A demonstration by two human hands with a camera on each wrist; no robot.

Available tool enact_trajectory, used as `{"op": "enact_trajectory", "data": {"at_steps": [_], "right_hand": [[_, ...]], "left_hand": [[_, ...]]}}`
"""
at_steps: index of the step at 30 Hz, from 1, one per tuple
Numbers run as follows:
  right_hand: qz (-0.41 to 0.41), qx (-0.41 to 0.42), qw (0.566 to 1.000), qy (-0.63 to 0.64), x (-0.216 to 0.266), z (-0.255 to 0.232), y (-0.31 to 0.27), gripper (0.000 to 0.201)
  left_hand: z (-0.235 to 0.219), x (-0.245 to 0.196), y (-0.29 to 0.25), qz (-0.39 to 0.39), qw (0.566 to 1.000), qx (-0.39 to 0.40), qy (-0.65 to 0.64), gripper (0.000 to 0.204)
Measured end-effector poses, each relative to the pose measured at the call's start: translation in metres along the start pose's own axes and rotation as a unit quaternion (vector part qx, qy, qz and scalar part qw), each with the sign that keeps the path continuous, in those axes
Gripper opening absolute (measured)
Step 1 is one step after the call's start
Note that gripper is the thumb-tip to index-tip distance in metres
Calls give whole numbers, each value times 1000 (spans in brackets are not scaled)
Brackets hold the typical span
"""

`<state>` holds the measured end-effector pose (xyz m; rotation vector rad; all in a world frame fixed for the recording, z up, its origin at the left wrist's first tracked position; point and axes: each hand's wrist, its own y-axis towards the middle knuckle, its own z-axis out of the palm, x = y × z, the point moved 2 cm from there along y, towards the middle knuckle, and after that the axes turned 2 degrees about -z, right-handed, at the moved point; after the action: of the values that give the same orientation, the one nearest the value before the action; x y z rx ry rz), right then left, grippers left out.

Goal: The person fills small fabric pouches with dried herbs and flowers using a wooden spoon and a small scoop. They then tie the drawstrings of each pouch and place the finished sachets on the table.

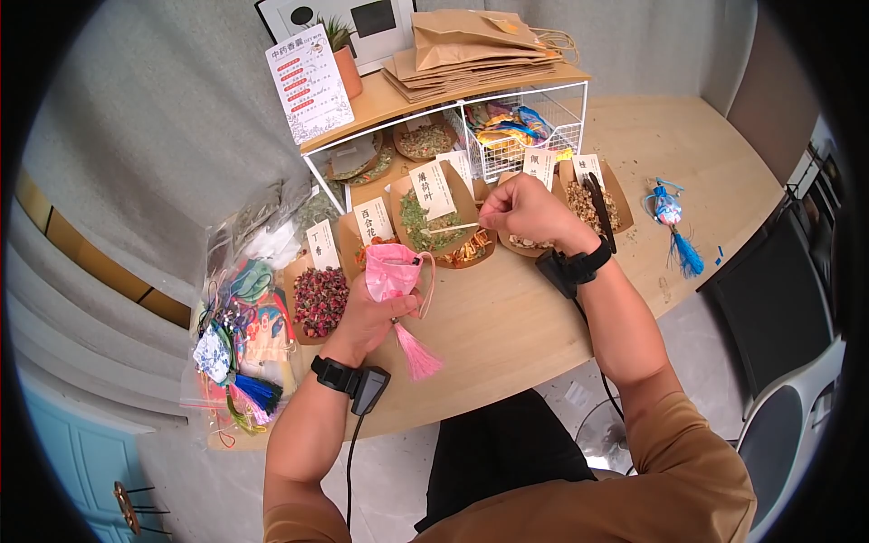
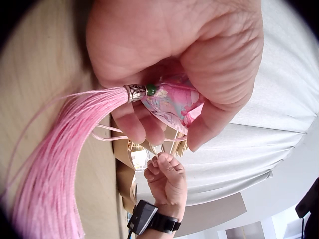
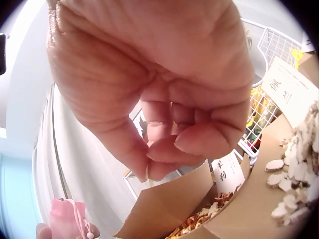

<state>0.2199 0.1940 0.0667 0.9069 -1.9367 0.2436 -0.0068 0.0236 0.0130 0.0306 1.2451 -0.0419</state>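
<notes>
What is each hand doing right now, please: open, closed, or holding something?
Left hand: closed around the pink sachet pouch, tassel hanging below.
Right hand: fingers pinching a thin wooden stick above the herb trays.

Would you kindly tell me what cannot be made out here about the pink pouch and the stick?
- Pink pouch: its contents, hidden by fabric and the left hand in every view.
- Thin stick: its pinched end, hidden by the right hand; right wrist view shows only a sliver.
- Card labels: too small in head view.
</notes>
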Motion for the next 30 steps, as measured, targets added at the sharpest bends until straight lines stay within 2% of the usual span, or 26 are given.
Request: {"op": "enact_trajectory", "data": {"at_steps": [12,21,24,30], "right_hand": [[48,10,996,77,-4,7,3,3],[69,-18,989,132,-3,2,3,1],[72,-25,986,147,5,-4,-1,5],[27,-13,979,199,10,-6,-4,6]], "left_hand": [[2,-2,-1,-1,1000,2,-1,42],[2,-3,-1,-4,1000,-2,-1,43],[3,-4,-1,-3,1000,-1,-2,44],[2,-4,-1,-4,1000,-4,2,45]]}}
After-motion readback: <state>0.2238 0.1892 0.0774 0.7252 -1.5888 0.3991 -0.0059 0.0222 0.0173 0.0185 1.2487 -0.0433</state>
